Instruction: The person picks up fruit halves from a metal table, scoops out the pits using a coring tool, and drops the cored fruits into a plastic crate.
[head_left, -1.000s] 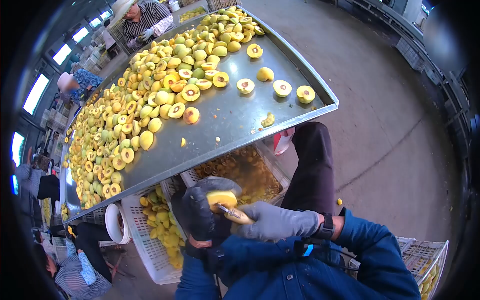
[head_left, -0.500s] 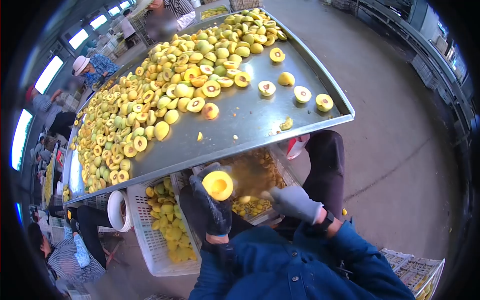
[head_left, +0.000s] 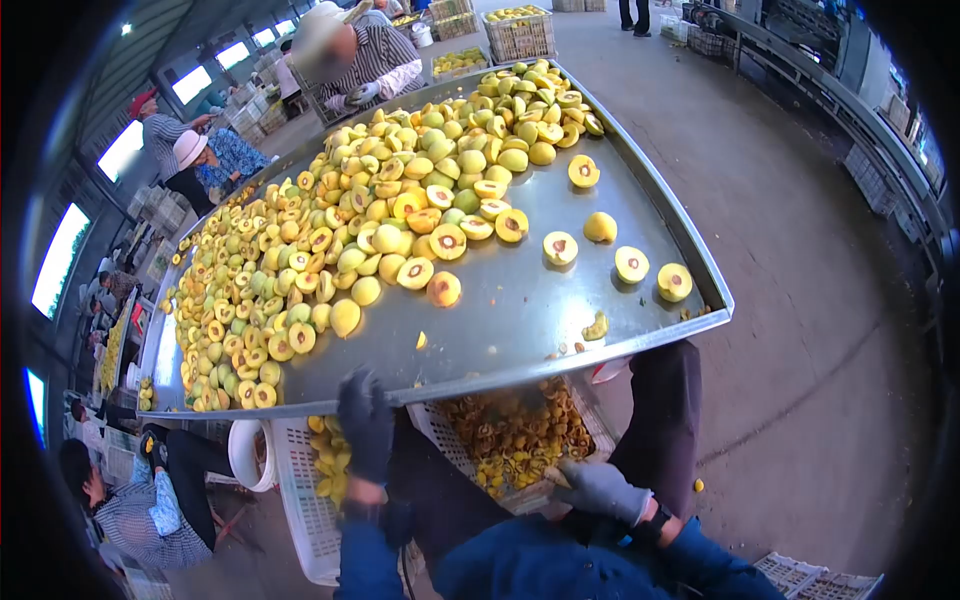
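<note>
My left hand (head_left: pixel 366 425), in a dark glove, is blurred at the front edge of the metal table (head_left: pixel 480 345). Its fingers look stretched out, with no fruit visible in them. Cut yellow peach halves (head_left: pixel 390 240), many with brown pits, lie heaped on the table. My right hand (head_left: pixel 606 492), in a grey glove, is closed over my lap; a small tan piece sticks out of its fingers, too hidden to name. Just beyond it, a crate (head_left: pixel 597 420) under the table holds brown pits and yellow scraps (head_left: pixel 520 430).
A white crate (head_left: pixel 312 535) with yellow peach pieces (head_left: pixel 328 450) stands at my left, beside a white bucket (head_left: pixel 250 455). Loose halves (head_left: pixel 631 264) lie at the table's right. Co-workers (head_left: pixel 365 55) sit around the table. Another crate (head_left: pixel 815 575) stands at lower right.
My left hand has moved up and left to the table edge, and the peach half it held is no longer in view. My right hand has dropped slightly. The view has tilted up.
</note>
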